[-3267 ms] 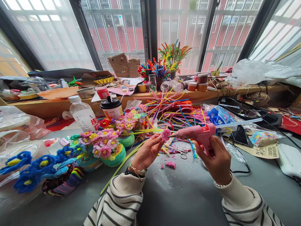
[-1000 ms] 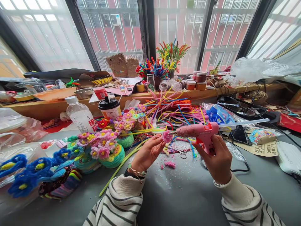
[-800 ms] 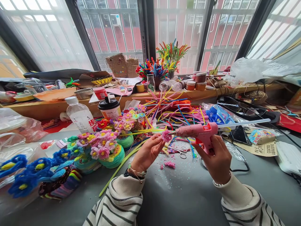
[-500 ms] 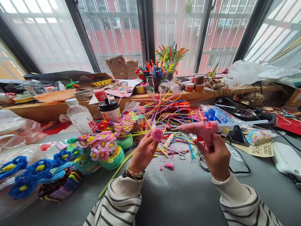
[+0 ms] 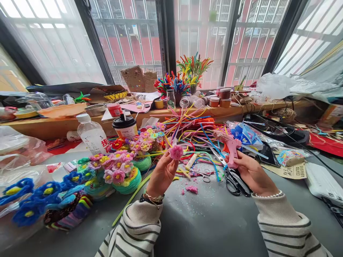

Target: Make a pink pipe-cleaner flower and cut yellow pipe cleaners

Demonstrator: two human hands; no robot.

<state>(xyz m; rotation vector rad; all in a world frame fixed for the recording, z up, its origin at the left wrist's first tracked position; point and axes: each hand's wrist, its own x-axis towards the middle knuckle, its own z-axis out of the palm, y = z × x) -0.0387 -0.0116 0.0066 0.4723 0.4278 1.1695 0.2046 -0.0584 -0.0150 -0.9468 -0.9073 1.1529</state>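
Observation:
Between the thumb and fingers of my left hand (image 5: 164,175) is a fluffy pink pipe-cleaner flower (image 5: 176,152), held up over the middle of the table. My right hand (image 5: 254,175) grips a pink hot glue gun (image 5: 233,152) by its handle; the nozzle points up and left, away from the flower. A clear glue stick (image 5: 254,151) sticks out of its back. Black-handled scissors (image 5: 232,185) lie just below the glue gun. Pink fluff scraps (image 5: 192,189) and glitter are on the table between my hands.
Bunches of pipe-cleaner flowers (image 5: 118,166) and blue flowers (image 5: 48,191) crowd the left side. A water bottle (image 5: 92,135) and a lidded cup (image 5: 124,126) stand behind them. Loose pipe cleaners (image 5: 187,125) are heaped at the back. Small scissors (image 5: 205,178) lie mid-table; a white device (image 5: 323,180) is far right.
My right hand has moved the glue gun away from the flower, to the right, and its tilt has changed. My left hand with the flower has barely shifted.

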